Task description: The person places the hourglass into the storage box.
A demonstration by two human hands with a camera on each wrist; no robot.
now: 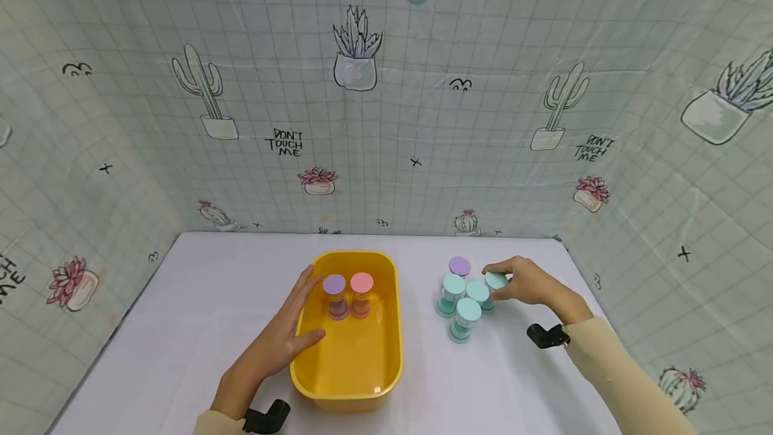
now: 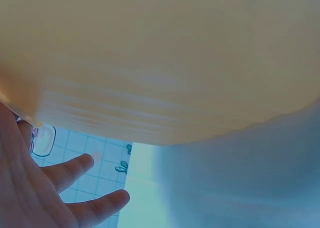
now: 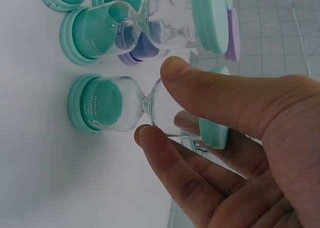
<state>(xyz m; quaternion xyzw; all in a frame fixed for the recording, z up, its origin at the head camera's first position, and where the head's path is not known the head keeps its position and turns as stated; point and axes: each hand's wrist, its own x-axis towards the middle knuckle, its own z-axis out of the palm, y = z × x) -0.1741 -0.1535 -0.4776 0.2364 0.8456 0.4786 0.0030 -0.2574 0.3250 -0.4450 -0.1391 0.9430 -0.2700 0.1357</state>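
My right hand (image 1: 527, 282) holds the upper part of a teal-capped sand timer (image 3: 104, 104), thumb on one side and curled fingers on the other. The timer stands upright on the table, teal sand in its lower bulb. Beside it are several more timers: teal ones, such as the nearest (image 1: 468, 312), and a purple-capped one (image 1: 459, 265) behind. With fingers spread, my left hand (image 1: 279, 335) rests at the left side of a yellow bin (image 1: 350, 371). Inside the bin stand a purple-capped timer (image 1: 334, 284) and a pink-capped timer (image 1: 362, 282).
A white table (image 1: 211, 287) carries everything. Patterned cloth walls (image 1: 374, 119) with cactus drawings rise behind it and on both sides. In the left wrist view, the bin's pale, blurred wall (image 2: 165, 63) fills most of the picture.
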